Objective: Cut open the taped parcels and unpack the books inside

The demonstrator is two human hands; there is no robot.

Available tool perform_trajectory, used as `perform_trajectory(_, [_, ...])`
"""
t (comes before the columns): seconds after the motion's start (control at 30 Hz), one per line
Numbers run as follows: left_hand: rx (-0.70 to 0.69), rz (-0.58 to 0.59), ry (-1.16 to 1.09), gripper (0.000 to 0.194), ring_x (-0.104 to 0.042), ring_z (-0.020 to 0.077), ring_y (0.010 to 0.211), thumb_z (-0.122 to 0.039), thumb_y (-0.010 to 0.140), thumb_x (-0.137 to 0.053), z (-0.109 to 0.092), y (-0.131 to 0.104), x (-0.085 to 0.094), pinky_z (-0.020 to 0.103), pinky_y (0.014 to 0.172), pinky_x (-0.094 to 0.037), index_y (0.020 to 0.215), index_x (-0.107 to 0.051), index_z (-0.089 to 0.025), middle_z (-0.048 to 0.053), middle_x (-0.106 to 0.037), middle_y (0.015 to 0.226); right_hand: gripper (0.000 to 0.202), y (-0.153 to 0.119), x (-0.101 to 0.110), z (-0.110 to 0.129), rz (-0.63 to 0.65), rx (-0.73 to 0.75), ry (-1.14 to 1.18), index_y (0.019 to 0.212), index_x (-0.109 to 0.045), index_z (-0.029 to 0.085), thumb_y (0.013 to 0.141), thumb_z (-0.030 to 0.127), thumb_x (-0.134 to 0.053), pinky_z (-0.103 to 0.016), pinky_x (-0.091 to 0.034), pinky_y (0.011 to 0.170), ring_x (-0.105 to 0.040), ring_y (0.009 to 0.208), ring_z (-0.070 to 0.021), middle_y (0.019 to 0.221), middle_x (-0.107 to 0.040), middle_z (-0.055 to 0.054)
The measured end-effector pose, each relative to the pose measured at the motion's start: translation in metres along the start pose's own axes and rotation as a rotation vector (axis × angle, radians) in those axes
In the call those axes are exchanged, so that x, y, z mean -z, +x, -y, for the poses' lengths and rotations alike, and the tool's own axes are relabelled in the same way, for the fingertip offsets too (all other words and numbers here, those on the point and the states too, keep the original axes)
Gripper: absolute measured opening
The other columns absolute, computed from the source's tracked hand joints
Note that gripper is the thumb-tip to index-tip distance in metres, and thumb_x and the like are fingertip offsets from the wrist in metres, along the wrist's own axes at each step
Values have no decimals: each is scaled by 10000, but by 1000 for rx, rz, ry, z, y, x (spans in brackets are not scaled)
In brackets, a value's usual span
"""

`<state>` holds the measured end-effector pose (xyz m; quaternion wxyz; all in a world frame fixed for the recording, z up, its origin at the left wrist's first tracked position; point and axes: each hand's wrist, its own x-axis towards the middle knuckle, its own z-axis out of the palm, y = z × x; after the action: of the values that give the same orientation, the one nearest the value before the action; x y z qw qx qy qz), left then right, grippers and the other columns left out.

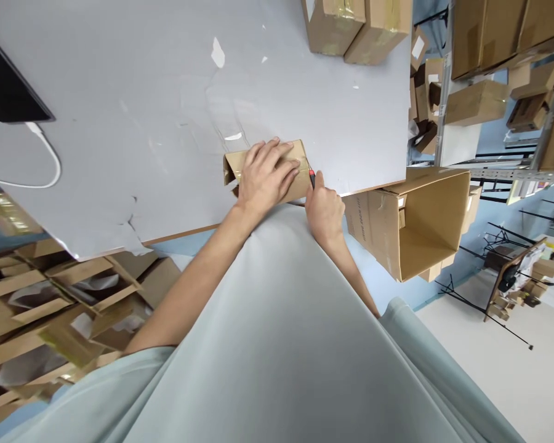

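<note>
Small creased cardboard carton [299, 150] lay at near edge of smooth grey desk [166, 129], gaping at its 9 o'clock end. Left hand [264, 178] open, fingers spread flat on carton. Right hand [324, 209], at 4 o'clock, gripped slim red-and-black tool [312, 177], thin tip by carton. Beyond it, big open-mouthed cardboard box [431, 227]. Farther: taped, blocky cartons [337, 31], 1 o'clock; flat black glossy phone [10, 86], 10 o'clock, white cable [56, 166] attached.

brown cardboard box [300, 179] | left end open | on table [351, 123] | red-black cutter [312, 177] | at box's right edge
</note>
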<state>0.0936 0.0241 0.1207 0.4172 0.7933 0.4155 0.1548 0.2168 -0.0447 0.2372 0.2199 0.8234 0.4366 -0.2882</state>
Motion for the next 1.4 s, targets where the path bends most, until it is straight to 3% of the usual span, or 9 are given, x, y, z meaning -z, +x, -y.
perform_trajectory(0.17, [-50, -41, -31, 543, -488, 326, 1699, -656, 1189, -357, 2, -3, -7, 633, 1426, -307, 1218, -779, -315, 28, -669, 1697, 510, -21, -4, -5, 12, -72, -34, 1714, -482, 150, 1230, 247, -355, -382, -649, 952, -855, 1153, -313, 1266, -858, -220])
perform_trajectory(0.3, [-117, -87, -63, 412, -513, 373, 1681, -551, 1183, -476, 9, -4, -16, 653, 1412, -319, 1323, -777, -307, 90, -686, 1676, 466, -31, -7, -8, 5, -97, -28, 1630, -571, 153, 1255, 308, -341, -372, -628, 945, -849, 1144, -314, 1251, -859, -216])
perform_trajectory(0.5, [-134, -100, -40, 363, -508, 383, 1676, -510, 1170, -565, 14, -3, -22, 638, 1420, -315, 1382, -778, -308, 103, -670, 1682, 474, -47, -24, -26, 46, -141, 6, 1676, -589, 226, 1263, 349, -390, -378, -576, 966, -837, 1156, -336, 1222, -868, -171])
perform_trajectory(0.7, [-155, -111, -45, 405, -511, 382, 1673, -493, 1193, -495, 14, -3, -20, 644, 1425, -313, 1378, -786, -281, 110, -684, 1663, 491, -53, -21, -30, -38, -97, 75, 1675, -611, 231, 1260, 355, -380, -351, -528, 917, -816, 1079, -331, 1143, -872, -151])
perform_trajectory(0.93, [-146, -108, -99, 461, -494, 386, 1683, -579, 1188, -494, 16, -4, -20, 635, 1438, -291, 1397, -779, -283, 106, -680, 1675, 546, -29, -16, -25, -194, 30, 216, 1686, -585, 246, 1256, 419, -296, -383, -557, 944, -805, 1028, -336, 1145, -873, -130])
perform_trajectory(1.1, [-149, -120, -127, 458, -491, 395, 1684, -595, 1176, -511, 18, -4, -22, 640, 1436, -291, 1403, -776, -299, 105, -680, 1677, 530, -4, -21, -20, -160, 34, 227, 1695, -567, 246, 1228, 367, -346, -477, -593, 1035, -805, 1145, -375, 1234, -866, -140])
perform_trajectory(1.4, [-146, -145, -106, 432, -504, 375, 1673, -575, 1192, -489, 22, -2, -27, 636, 1419, -320, 1346, -786, -303, 94, -682, 1674, 517, 1, -18, 4, -134, -49, 146, 1706, -524, 189, 1219, 261, -368, -494, -610, 1068, -819, 1173, -361, 1221, -859, -181])
